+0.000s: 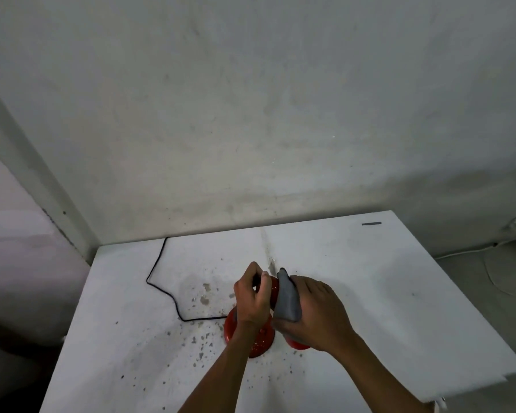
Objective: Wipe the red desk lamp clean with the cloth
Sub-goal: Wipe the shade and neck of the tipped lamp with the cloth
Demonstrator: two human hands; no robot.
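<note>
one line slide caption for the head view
Left hand grips the red desk lamp while right hand wipes it with grey cloth.

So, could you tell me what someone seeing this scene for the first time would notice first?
The eye goes to the red desk lamp near the middle of the white table, half hidden by two bare hands. The left hand grips the lamp's upper part while the right hand presses a grey cloth against it. Next comes the black cord snaking from the base to the table's back edge, and the dark specks scattered around the lamp.
</note>
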